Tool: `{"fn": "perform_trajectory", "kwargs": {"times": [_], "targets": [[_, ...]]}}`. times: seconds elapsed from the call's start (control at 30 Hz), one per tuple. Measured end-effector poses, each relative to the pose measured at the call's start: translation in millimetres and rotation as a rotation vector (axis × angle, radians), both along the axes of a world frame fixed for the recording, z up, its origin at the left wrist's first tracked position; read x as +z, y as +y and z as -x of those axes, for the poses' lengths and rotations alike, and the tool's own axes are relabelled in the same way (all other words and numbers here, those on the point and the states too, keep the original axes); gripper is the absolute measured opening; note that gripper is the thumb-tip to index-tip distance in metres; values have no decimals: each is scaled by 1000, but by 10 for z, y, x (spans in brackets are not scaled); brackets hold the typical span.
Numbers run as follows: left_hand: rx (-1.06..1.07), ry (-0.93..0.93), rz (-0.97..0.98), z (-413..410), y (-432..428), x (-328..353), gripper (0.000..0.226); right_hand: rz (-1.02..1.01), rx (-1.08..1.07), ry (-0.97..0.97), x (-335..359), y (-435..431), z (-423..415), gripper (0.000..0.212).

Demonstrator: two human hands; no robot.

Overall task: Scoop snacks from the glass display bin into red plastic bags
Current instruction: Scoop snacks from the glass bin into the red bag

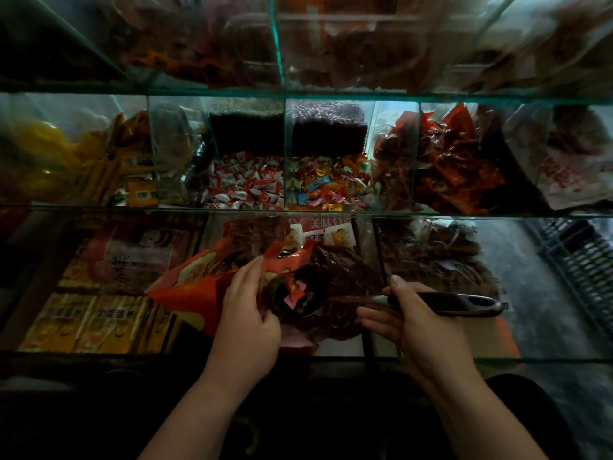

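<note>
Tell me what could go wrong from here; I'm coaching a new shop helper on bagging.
1. Only the left hand holds the red plastic bag open; its floppy mouth could fold shut and the scoop in the right hand might tip beside it.
2. Spilled wrapped snacks would likely land among the dark packets in the bin below, mixing stock.

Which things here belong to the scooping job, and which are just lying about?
In the job: left hand holding the red bag; right hand holding the scoop; brown snacks.

Lying about: white-red sweets; mixed sweets; yellow boxes; black crate.
</note>
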State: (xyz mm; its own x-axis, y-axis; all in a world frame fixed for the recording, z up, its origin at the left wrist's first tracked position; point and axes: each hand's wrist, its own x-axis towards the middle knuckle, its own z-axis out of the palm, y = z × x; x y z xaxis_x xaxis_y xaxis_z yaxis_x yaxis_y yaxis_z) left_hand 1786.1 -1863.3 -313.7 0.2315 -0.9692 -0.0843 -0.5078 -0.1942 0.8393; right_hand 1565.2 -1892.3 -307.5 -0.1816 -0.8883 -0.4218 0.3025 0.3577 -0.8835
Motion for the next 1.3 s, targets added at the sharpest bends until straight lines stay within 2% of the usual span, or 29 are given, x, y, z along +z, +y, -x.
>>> {"fn": "perform_trajectory", "kwargs": {"times": [0.07, 0.17, 0.3, 0.37, 0.43, 0.5, 0.57, 0.63, 0.73, 0.83, 0.93, 1.03, 1.17, 1.23, 1.3], "targets": [[21, 13, 7, 2, 0, -14, 74, 38, 20, 51, 11, -4, -44, 33], [53, 65, 15, 24, -14, -27, 70, 96, 108, 172, -5, -73, -221, 26], [99, 79, 29, 32, -26, -57, 66, 203, 378, 727, -147, -242, -583, 24], [133, 78, 43, 7, -31, -65, 63, 223, 451, 832, -186, -302, -681, 25], [173, 98, 68, -35, -28, -78, 57, 211, 487, 797, -196, -337, -686, 24], [210, 144, 80, -66, -6, -105, 45, 138, 501, 545, -186, -308, -668, 20], [247, 200, 65, -52, 7, -148, 33, 94, 505, 440, -212, -243, -673, 19], [275, 246, 72, -35, 14, -183, 29, 34, 378, 343, -281, -185, -693, 21], [293, 268, 119, -45, 6, -182, 31, -74, 138, 88, -331, -153, -641, 18], [309, 307, 138, -98, 1, -189, 33, -46, 95, 39, -276, -138, -480, 20], [309, 287, 142, -113, 10, -193, 39, 33, 130, 90, -184, -118, -371, 23], [281, 269, 156, -74, 10, -183, 44, 80, 313, 237, -167, -111, -351, 22], [266, 280, 156, -40, 24, -177, 44, 321, 663, 717, -238, -108, -249, 18], [261, 272, 163, -40, 39, -166, 44, 327, 746, 739, -232, -138, -220, 18], [262, 260, 169, -43, 39, -153, 40, 306, 738, 738, -193, -194, -218, 21]]}}
